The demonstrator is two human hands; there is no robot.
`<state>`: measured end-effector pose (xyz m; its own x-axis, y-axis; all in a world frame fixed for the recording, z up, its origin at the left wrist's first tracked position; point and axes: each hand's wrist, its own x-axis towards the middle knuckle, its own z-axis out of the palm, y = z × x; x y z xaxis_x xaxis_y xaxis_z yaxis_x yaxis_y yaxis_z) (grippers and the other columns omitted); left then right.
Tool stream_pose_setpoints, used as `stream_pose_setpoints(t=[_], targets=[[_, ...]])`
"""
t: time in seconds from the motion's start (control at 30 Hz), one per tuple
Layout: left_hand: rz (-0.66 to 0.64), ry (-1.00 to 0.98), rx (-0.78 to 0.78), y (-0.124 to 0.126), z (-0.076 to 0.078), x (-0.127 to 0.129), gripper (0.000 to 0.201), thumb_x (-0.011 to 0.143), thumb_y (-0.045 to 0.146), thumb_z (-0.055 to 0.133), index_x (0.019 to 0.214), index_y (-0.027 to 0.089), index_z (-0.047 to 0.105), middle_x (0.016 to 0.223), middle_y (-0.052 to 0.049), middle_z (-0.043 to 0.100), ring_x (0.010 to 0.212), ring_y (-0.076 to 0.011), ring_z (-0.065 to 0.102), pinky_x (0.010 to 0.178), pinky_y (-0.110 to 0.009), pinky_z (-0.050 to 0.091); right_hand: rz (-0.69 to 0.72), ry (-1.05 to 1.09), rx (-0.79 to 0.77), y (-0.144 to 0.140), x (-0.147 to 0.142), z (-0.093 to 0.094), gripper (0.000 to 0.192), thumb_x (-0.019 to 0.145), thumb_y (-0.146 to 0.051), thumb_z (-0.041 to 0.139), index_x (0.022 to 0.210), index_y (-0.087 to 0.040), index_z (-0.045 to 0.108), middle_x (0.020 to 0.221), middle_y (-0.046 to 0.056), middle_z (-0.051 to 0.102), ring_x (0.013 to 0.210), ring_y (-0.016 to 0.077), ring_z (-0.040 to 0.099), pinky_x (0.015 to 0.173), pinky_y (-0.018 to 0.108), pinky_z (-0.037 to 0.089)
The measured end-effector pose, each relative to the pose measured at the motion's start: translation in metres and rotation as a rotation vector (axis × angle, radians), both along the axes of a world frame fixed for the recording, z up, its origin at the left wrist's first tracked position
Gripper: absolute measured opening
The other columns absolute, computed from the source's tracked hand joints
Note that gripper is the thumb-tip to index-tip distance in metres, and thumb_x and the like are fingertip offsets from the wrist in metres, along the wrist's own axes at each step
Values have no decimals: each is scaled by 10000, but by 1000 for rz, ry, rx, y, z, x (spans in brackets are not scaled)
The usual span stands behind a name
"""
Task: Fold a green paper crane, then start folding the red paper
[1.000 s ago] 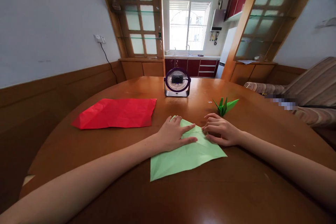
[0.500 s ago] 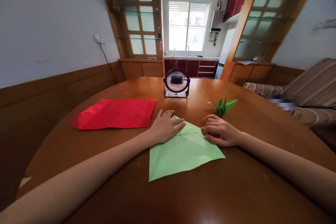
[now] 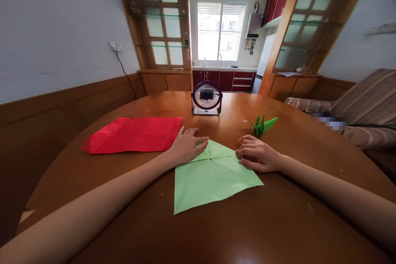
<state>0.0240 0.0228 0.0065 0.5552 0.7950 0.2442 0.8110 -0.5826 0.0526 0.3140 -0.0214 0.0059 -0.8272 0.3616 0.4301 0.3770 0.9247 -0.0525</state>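
A light green sheet of paper (image 3: 218, 179) lies on the table in front of me, creased, with its far edge folded over. My left hand (image 3: 188, 146) rests flat on the paper's upper left part, fingers stretched out and slightly apart, hiding that corner. At the paper's right corner is my right hand (image 3: 258, 154), its fingers curled and closed on the edge. The fingertips cover the corner itself. Just beyond my right hand stands a folded green paper crane (image 3: 261, 126).
A creased red sheet of paper (image 3: 133, 134) lies to the left, close to my left hand. Farther back on the wooden table (image 3: 216, 235) stands a small purple fan (image 3: 206, 97). A striped sofa (image 3: 368, 99) is at the right.
My left hand has slid left across the paper, uncovering more of the fold near the middle. My right hand keeps its place at the right corner.
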Motion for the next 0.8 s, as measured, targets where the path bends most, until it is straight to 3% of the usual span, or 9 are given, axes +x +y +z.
stream_pose_setpoints(t=[0.33,0.57,0.67,0.8], targets=[[40,-67,-14,3,-2,-2,441,970,473,318,1233,318,636,1371,-81,511,1298,-270,447,1132,-577,184,5,9,5,0,-1,1,112,917,-235,509,955,-187,603,871,53,661,826,167,583,951,420,421],[69,-283,14,13,-1,-4,403,938,365,371,1168,175,642,1339,-107,541,1266,-255,485,1079,-452,366,17,22,-2,1,-2,0,114,920,-240,510,953,-193,608,848,44,653,813,168,576,940,425,433],[-74,-303,-16,9,-1,-1,429,934,357,396,1272,155,566,1430,-103,468,1308,-236,453,1089,-384,372,10,19,-7,1,-2,0,117,921,-249,514,954,-191,610,849,46,651,830,169,579,941,419,431],[-369,-113,-151,-3,-4,8,548,969,418,371,1457,171,351,1560,-81,272,1436,-210,260,1170,-379,241,6,0,-4,0,-1,1,131,922,-248,509,978,-188,612,876,56,656,851,175,588,944,417,428]])
